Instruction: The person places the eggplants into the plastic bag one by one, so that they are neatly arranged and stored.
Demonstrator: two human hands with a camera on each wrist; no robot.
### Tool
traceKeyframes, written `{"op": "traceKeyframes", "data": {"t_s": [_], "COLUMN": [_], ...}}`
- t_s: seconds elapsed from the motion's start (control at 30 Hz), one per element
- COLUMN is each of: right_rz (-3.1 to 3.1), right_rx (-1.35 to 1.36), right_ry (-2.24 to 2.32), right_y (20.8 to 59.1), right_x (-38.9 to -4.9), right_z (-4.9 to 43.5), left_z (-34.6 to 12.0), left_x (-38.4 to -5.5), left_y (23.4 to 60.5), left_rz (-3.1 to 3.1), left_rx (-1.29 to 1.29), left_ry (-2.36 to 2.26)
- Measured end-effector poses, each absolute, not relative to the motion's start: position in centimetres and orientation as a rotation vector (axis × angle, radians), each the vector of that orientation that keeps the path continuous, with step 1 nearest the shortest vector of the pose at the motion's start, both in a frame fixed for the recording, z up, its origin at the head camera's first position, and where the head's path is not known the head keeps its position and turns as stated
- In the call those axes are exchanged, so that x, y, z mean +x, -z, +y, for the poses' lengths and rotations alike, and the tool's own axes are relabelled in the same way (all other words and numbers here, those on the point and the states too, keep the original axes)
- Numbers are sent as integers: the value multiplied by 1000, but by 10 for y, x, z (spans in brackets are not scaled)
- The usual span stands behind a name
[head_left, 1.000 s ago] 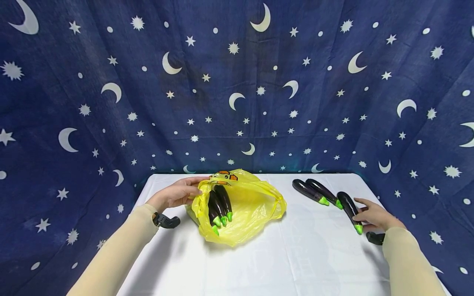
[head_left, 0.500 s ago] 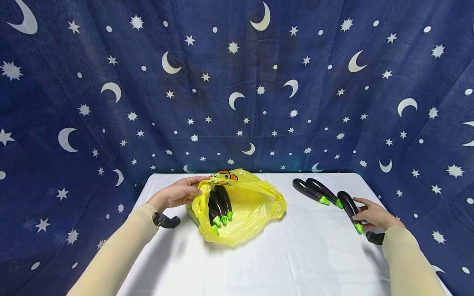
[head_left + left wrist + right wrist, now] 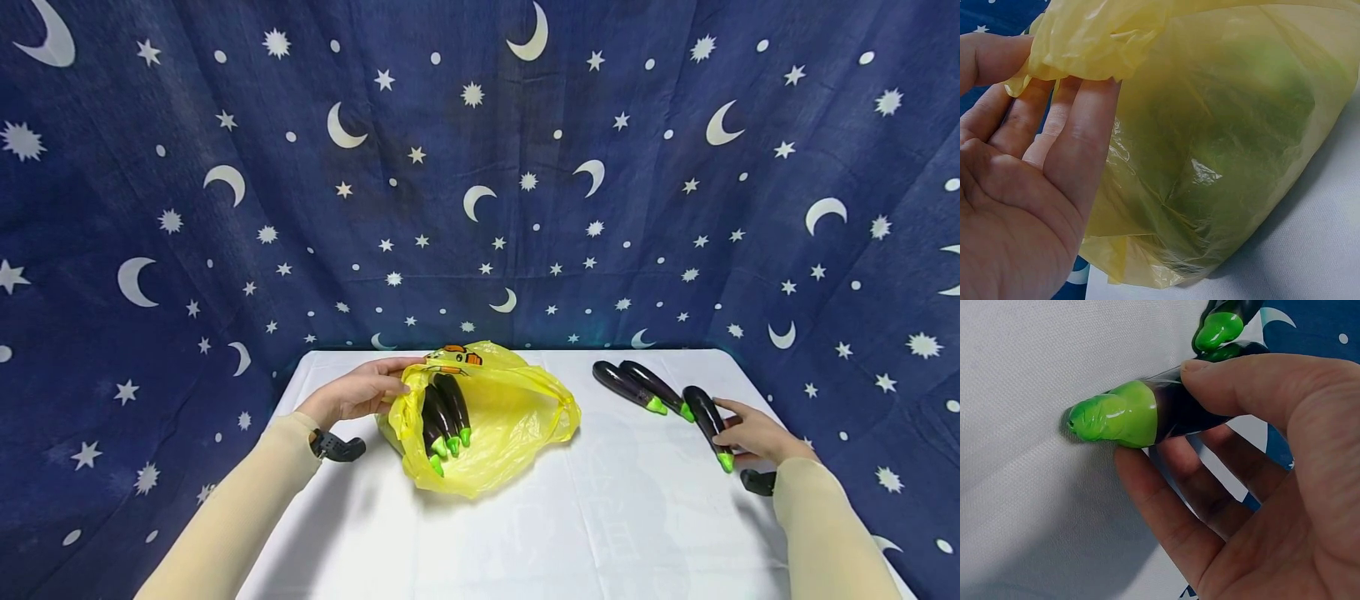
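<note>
A yellow plastic bag (image 3: 517, 417) lies on the table with its mouth gaping toward me. My left hand (image 3: 358, 392) pinches the left side of its rim, thumb over the folded film and fingers beneath, as the left wrist view shows. Inside the bag several dark purple eggplants (image 3: 452, 404) with green stem ends lie side by side; through the film they look like a dark green blur. At the right, my right hand (image 3: 761, 435) holds another eggplant (image 3: 701, 410) near its green end (image 3: 1116, 415), thumb on one side and fingers on the other, low over the cloth.
Two more eggplants, one on the left (image 3: 621, 383) and one on the right (image 3: 654, 385), lie together beyond my right hand. A white cloth (image 3: 540, 542) covers the table. Behind it hangs a dark blue curtain (image 3: 420, 208) with moons and stars.
</note>
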State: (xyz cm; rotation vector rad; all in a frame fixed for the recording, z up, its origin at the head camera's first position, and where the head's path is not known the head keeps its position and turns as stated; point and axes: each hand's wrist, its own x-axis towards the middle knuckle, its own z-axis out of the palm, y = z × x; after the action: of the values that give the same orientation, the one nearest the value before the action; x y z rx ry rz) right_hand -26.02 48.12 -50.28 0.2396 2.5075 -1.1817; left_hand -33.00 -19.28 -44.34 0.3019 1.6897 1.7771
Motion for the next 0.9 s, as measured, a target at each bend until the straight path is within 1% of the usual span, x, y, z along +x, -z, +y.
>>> {"op": "traceKeyframes", "data": {"t_s": [0.9], "right_rz": [2510], "right_rx": [247], "right_ry": [1196], "right_y": [505], "right_x": [-260], "right_z": [479], "left_z": [-192], "left_x": [-331], "left_y": [445], "left_rz": [1705], "left_rx": [277], "left_ry": [-1769]}}
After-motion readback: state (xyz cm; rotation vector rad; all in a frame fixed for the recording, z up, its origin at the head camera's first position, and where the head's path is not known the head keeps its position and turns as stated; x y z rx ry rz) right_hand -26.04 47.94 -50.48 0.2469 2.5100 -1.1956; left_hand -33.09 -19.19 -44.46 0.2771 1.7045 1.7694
